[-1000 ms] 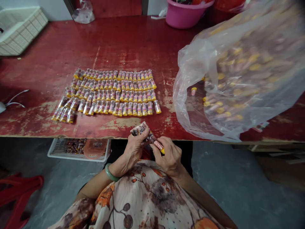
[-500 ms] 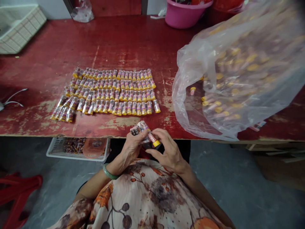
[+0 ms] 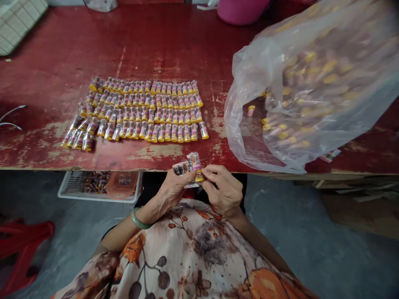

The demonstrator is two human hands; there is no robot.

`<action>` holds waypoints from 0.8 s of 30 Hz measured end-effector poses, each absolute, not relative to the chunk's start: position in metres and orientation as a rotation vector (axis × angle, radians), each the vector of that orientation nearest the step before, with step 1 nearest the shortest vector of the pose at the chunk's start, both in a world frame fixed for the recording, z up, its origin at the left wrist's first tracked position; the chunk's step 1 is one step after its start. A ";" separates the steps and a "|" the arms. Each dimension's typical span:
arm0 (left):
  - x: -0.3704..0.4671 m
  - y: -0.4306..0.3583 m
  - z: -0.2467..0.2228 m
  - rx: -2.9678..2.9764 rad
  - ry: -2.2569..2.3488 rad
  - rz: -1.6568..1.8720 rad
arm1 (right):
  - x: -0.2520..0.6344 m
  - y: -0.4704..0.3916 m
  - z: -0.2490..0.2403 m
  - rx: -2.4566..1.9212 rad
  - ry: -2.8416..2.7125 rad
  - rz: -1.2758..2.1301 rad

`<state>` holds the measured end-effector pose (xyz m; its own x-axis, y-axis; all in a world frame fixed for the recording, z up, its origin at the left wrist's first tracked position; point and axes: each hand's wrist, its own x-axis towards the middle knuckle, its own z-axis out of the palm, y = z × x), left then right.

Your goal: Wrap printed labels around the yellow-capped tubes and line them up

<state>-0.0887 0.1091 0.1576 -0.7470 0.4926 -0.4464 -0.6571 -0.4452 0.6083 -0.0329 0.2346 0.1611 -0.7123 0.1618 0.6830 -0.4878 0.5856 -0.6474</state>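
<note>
The left hand (image 3: 174, 189) was curled around a small bunch of labels (image 3: 181, 168), thumb pressed across them, with a green bangle (image 3: 139, 220) on the wrist behind it. Just to its right the right hand (image 3: 225, 191) pinched a little tube (image 3: 196, 164) with a yellow cap between thumb and fingertips; the tube stood nearly upright, its printed wrap facing up and its side touching the labels in the other hand. Both hands met at the near edge of the bench (image 3: 62, 54), above the lap.

Just beyond the hands, on the worn red top, lay rows of finished tubes (image 3: 140, 112), side by side and touching, yellow caps mostly toward the person; the rows ran off to the left of the hands and the last few at the far left end lay slanted. Ahead and to the right of the right hand a big clear plastic bag (image 3: 311, 83) slumped on the bench, full of more yellow-capped tubes, its mouth open toward the rows. Farther out, beyond the bag, stood a pink tub (image 3: 240, 10). Far off to the left, at the back corner, sat a white basket (image 3: 17, 23). Below the bench, left of the left hand, a white tray (image 3: 99, 187) rested near the floor, holding more small tubes.
</note>
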 end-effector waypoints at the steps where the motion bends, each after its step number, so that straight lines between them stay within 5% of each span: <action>1: -0.089 0.109 0.158 -0.278 1.045 2.197 | -0.033 0.235 0.161 0.280 -2.108 1.138; 24: -0.084 0.114 0.158 -0.277 1.086 2.182 | -0.028 0.235 0.145 0.225 -2.132 0.752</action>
